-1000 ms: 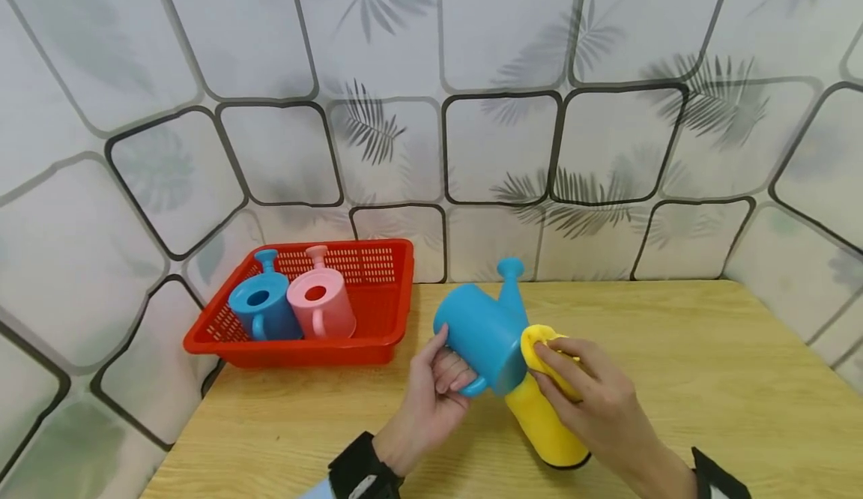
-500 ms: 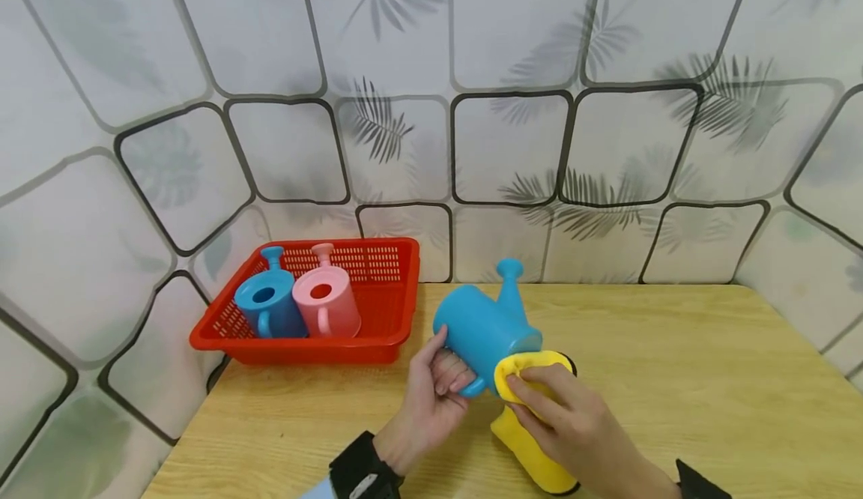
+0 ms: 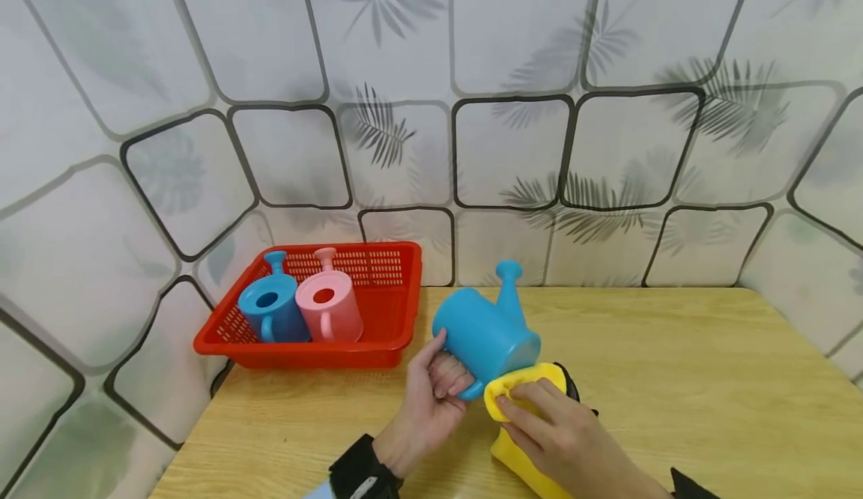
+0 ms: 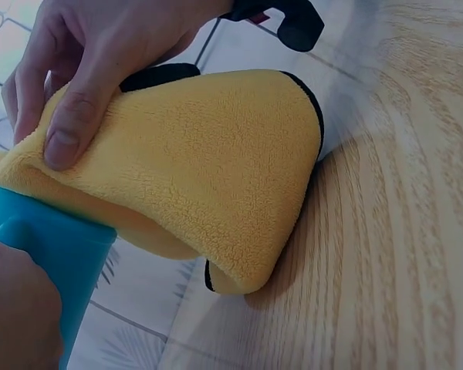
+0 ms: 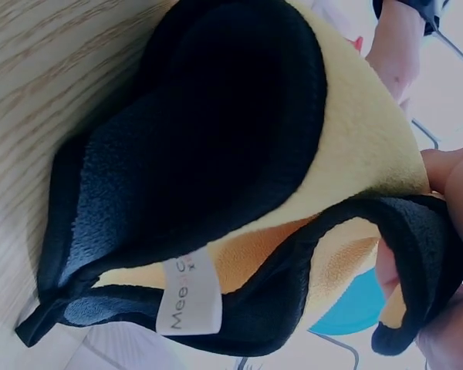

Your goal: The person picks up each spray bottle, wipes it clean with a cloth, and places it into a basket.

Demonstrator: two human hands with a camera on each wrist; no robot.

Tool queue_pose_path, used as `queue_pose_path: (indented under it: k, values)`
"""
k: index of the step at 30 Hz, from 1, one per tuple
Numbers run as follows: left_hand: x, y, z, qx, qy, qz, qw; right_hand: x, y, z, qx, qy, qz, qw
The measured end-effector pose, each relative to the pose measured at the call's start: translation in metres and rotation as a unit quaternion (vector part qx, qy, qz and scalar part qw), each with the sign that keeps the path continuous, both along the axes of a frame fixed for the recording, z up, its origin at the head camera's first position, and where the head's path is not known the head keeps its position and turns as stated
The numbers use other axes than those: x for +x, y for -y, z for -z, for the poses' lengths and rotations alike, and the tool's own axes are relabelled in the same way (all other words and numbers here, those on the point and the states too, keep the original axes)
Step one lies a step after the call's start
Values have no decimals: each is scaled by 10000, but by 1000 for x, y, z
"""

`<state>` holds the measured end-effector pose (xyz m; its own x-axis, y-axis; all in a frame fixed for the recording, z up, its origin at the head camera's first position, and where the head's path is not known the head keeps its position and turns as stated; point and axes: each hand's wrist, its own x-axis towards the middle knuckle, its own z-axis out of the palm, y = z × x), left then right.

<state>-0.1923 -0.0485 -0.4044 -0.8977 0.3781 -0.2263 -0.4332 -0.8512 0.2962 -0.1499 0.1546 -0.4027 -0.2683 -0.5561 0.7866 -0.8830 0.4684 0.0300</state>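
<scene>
A blue toy watering can (image 3: 480,334) is held tilted above the table, its spout pointing up and away. My left hand (image 3: 437,386) grips it by the handle, with the thumb on its side. In my right hand (image 3: 562,431) is a yellow cloth (image 3: 529,386), pinched in a bunch against the can's lower edge. The cloth (image 4: 208,162) hangs down to the wooden table in the left wrist view. Its dark grey backing (image 5: 193,146), black edging and white label (image 5: 189,297) show in the right wrist view. The cloth hides part of the can's base.
A red plastic basket (image 3: 377,353) stands at the back left of the wooden table (image 3: 674,357). Inside are a blue watering can (image 3: 273,308) and a pink watering can (image 3: 330,308), side by side. A patterned backdrop (image 3: 506,154) rises behind the table.
My right hand has moved the cloth left and down across the can's base, from its right side to its lower edge. My left hand keeps the can in nearly the same place.
</scene>
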Motion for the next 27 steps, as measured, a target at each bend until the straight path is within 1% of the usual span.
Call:
queue_pose_path:
  k: [8,13,15,18,21,22,27]
  values:
    - [-1,1,3,121,-14,54,9999,0,-1,0,-81,82,159,9998]
    - [-1,2,1,142,-66,79,9998,-6,-5,-2,-275,-95,152,9995]
    - [-1,2,0,112,-91,97,9998,-8,-7,-2,-321,-131,228,9991]
    - [0,3,0,72,-102,125,9998,-10,-10,-2,-367,-141,321,9987]
    - [0,4,0,38,-91,139,9999,-11,-12,-3,-434,-126,333,9984]
    - [0,4,0,27,-86,148,9999,-11,-13,-4,-445,-107,359,9983]
    - [2,6,0,59,-33,202,9998,-10,-17,-10,-451,252,633,9967]
